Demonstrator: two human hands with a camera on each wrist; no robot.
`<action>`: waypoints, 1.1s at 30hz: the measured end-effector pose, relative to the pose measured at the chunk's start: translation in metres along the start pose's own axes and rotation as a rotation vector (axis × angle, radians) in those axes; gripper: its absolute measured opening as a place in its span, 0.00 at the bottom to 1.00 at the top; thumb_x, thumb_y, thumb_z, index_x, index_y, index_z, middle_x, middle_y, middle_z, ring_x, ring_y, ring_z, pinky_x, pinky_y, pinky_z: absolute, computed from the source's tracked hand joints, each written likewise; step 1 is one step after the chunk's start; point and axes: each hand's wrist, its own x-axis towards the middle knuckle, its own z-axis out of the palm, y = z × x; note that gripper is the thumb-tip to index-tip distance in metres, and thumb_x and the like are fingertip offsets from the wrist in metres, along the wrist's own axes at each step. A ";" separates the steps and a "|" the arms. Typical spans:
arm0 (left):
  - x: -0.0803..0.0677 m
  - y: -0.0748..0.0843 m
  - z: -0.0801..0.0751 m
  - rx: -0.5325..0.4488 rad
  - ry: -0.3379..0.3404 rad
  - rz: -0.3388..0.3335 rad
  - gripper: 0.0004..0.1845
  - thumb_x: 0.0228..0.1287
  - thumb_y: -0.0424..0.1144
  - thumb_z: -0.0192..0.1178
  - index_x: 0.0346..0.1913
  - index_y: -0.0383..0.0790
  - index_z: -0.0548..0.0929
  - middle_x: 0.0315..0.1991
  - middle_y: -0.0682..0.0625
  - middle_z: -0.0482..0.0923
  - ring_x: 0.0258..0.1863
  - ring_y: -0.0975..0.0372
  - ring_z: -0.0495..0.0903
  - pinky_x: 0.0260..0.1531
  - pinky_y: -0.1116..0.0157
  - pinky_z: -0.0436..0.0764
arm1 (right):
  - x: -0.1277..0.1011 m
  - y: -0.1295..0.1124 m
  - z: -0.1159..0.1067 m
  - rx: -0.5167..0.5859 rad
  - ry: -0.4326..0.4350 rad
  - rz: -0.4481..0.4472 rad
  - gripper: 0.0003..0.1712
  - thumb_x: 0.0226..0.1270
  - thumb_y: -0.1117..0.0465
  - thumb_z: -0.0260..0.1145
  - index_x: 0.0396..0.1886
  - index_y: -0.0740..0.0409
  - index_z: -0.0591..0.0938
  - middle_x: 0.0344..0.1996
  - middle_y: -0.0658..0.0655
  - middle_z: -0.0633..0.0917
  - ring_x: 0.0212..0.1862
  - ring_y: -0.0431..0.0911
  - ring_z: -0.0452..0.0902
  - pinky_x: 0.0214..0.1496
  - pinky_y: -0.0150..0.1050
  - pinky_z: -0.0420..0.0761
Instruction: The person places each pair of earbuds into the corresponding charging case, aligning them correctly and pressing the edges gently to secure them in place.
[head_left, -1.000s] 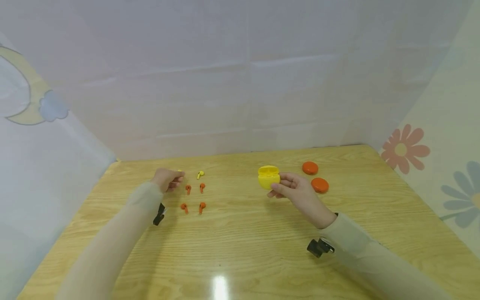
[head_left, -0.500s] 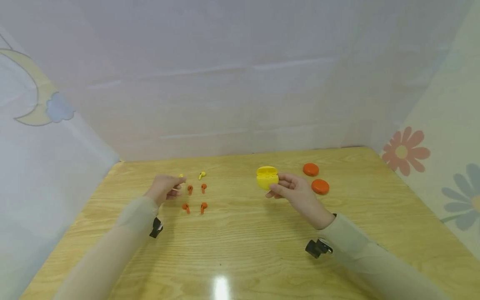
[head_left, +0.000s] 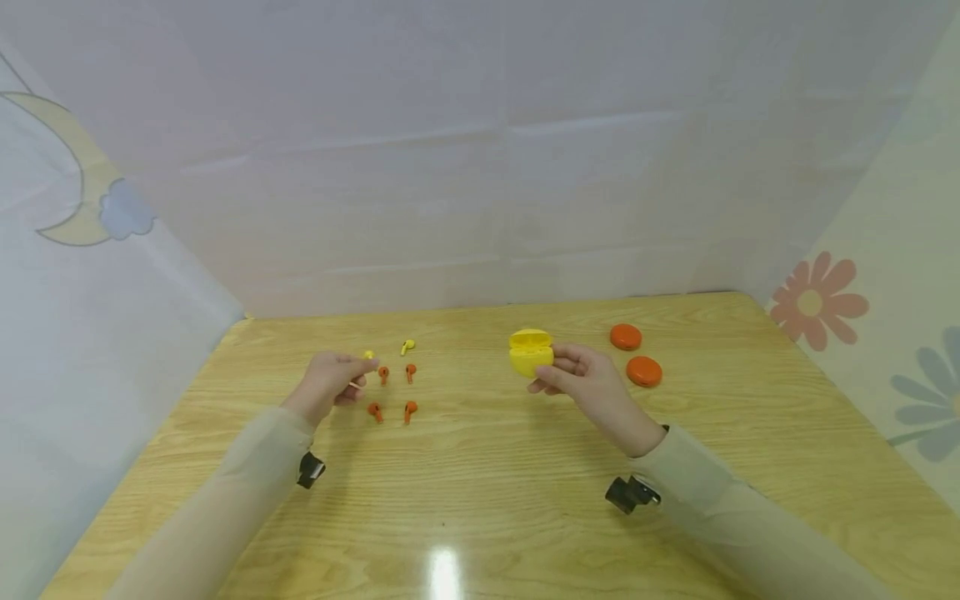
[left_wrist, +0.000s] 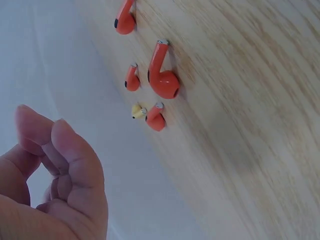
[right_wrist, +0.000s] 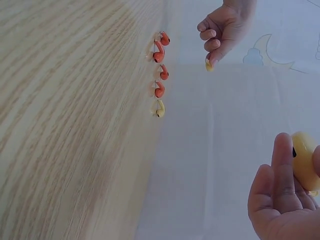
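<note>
Above the left part of the table my left hand (head_left: 333,382) pinches a yellow earbud (right_wrist: 209,65) between thumb and fingertips; in the left wrist view the fingers hide it. My right hand (head_left: 588,385) grips a yellow earbud case (head_left: 531,354) at its side, lid up and facing me, raised over the table. A second yellow earbud (head_left: 407,346) lies on the wood behind two rows of orange earbuds (head_left: 410,408). The nearest orange ones sit just right of my left hand in the head view.
Two round orange cases (head_left: 643,371) lie on the table (head_left: 480,467) to the right of my right hand. A pale cloth wall (head_left: 495,192) rises along the table's back edge, with printed cloth at both sides.
My left hand has lifted the yellow earbud off the table and drawn it slightly toward the right. The right hand holds the open case almost in the same place.
</note>
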 end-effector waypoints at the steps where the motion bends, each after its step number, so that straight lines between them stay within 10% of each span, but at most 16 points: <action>1: -0.001 0.000 0.000 -0.002 0.002 0.002 0.22 0.71 0.44 0.59 0.54 0.24 0.76 0.20 0.54 0.72 0.17 0.67 0.75 0.26 0.67 0.78 | 0.000 0.000 0.000 0.002 -0.002 -0.005 0.23 0.72 0.65 0.61 0.60 0.73 0.72 0.47 0.65 0.84 0.39 0.43 0.84 0.47 0.40 0.81; 33: -0.035 0.013 0.024 0.012 -0.021 0.085 0.22 0.68 0.42 0.62 0.56 0.26 0.78 0.16 0.54 0.72 0.15 0.67 0.73 0.27 0.66 0.81 | -0.003 -0.002 0.002 0.000 0.006 -0.021 0.22 0.71 0.66 0.62 0.59 0.75 0.72 0.46 0.67 0.84 0.39 0.43 0.84 0.45 0.35 0.81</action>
